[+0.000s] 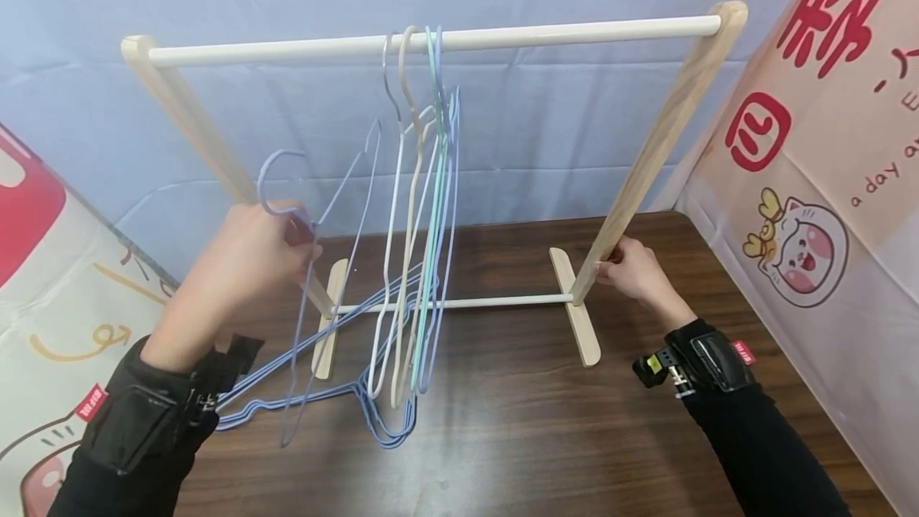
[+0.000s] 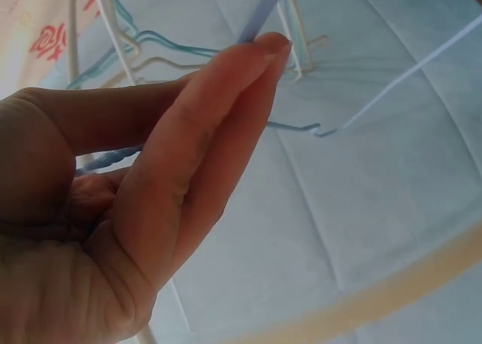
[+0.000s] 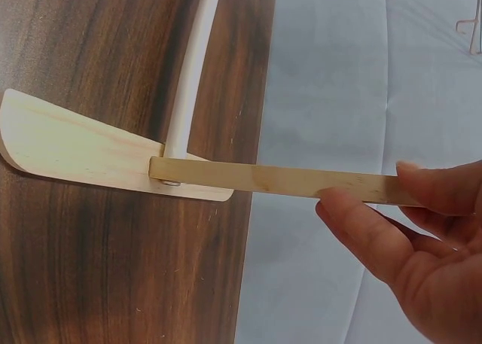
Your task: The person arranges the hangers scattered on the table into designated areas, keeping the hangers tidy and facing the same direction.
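Note:
My left hand (image 1: 254, 250) pinches a lavender-blue clothes hanger (image 1: 261, 180) by the neck, in front of the rack's left post. Its hook points up, clear of the top rail, and its body hangs down edge-on. The left wrist view shows a blue length of hanger (image 2: 263, 9) at the fingertips. Low on the right wooden post (image 1: 664, 122) of a clothes rack, my right hand (image 1: 635, 270) holds on between thumb and fingers; the right wrist view has this post (image 3: 286, 180) too. Several hangers (image 1: 419, 206), white, beige, green and blue, hang mid-rail.
The white top rail (image 1: 574, 34) spans both posts, with a thinner white bar (image 1: 502, 302) low down. Wooden feet (image 1: 574, 309) stand on the dark brown table (image 1: 502, 437). Several blue hangers (image 1: 388, 439) lie stacked at left. A pale blue cloth (image 1: 546, 142) hangs behind.

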### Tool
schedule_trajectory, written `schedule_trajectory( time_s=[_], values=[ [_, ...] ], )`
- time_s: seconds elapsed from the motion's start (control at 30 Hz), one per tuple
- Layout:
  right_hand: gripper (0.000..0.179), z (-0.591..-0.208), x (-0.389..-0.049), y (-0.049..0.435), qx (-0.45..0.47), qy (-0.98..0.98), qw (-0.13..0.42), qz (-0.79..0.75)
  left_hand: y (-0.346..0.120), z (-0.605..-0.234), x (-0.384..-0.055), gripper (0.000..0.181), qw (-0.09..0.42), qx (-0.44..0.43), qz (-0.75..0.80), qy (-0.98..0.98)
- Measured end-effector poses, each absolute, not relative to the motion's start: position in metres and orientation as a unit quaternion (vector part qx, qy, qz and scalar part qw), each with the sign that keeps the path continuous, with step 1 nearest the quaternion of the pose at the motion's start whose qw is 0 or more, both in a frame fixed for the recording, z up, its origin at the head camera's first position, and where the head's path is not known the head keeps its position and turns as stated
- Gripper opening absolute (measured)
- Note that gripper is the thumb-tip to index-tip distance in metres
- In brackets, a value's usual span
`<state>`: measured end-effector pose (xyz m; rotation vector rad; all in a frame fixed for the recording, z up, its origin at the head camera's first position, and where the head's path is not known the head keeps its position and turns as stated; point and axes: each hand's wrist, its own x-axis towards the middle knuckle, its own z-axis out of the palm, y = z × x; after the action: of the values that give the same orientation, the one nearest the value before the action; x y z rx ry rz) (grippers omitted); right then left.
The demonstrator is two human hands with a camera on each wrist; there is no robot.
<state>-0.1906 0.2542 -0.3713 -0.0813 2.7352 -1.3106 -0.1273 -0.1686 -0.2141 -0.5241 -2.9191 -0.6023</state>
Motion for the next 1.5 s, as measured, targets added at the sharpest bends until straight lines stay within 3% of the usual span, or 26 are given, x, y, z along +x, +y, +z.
schedule_trajectory(
  time_s=[0.83,1.5],
  values=[
    [0.033,-0.371,-0.192,0.254,-0.024,0.903,0.060,-0.425,-0.141,-0.171,-0.136,0.011,0.035,-0.164,-0.184,-0.969],
    [0.034,-0.371,-0.192,0.255,-0.020,0.896,0.064,-0.439,-0.127,-0.161,-0.152,0.010,0.018,-0.165,-0.187,-0.968]
  ],
)
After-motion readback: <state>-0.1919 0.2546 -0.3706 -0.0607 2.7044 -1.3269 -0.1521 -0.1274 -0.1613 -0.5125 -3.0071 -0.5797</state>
